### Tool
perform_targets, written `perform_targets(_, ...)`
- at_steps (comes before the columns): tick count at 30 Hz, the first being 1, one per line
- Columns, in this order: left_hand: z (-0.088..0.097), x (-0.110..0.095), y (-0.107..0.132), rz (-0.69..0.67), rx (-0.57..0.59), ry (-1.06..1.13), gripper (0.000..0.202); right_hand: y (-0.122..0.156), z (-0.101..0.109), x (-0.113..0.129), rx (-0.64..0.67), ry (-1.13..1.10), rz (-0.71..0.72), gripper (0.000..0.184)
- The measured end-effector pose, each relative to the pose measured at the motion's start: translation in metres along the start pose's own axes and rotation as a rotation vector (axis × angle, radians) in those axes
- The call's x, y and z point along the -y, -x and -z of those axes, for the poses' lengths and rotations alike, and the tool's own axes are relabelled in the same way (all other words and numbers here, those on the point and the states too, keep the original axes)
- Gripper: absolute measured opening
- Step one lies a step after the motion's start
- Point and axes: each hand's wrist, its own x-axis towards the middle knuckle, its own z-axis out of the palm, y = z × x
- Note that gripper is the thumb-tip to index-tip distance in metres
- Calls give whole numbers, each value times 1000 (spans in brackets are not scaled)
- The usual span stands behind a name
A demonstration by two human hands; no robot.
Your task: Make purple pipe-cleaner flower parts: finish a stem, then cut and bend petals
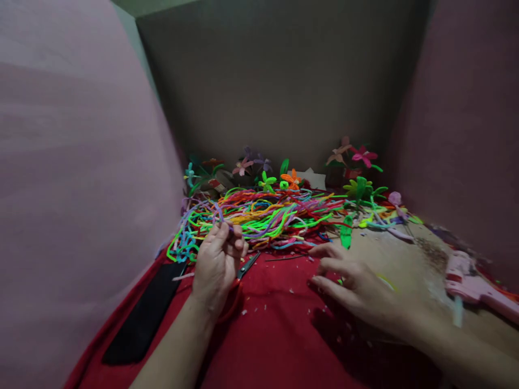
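Observation:
My left hand (221,265) is closed in a pinch, and a purple pipe cleaner (219,212) rises from its fingertips in front of the heap. A pale pink strip (184,276) shows beside that wrist; I cannot tell whether it is held. Partly under the same hand lie scissors (248,266) with orange-red handles, blades pointing away. My right hand (346,274) hovers over the red cloth (275,335), fingers apart and holding nothing visible. A thin brown stick (286,257) lies just left of its fingertips.
Behind the hands spreads a heap of colourful pipe cleaners (259,216). Pipe-cleaner flowers, including an orange flower (291,179), stand along the back. At right lies a pink glue gun (462,275) on a board (409,270). A black flat object (144,313) lies at left.

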Motion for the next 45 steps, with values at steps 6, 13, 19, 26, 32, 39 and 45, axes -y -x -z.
perform_targets(6,-12,9,19,-42,136,-202,16,0,45,19,-164,3,119,11)
perform_targets(13,-17,18,28,108,358,-143,9,-10,19,17,-23,256,268,50)
perform_targets(19,-16,20,28,198,402,-19,5,-30,-13,3,-33,389,306,20)
perform_targets(26,-14,23,22,115,287,88,14,-38,-17,-2,70,-23,-66,29)
perform_targets(32,-12,20,18,33,150,89,16,-46,-18,-4,159,-231,-292,32)
perform_targets(39,-4,16,11,-18,-4,17,19,-33,-22,-1,105,-239,-203,31)
perform_targets(45,-2,20,8,-6,-31,-41,19,-24,-16,-11,95,-169,-215,31)
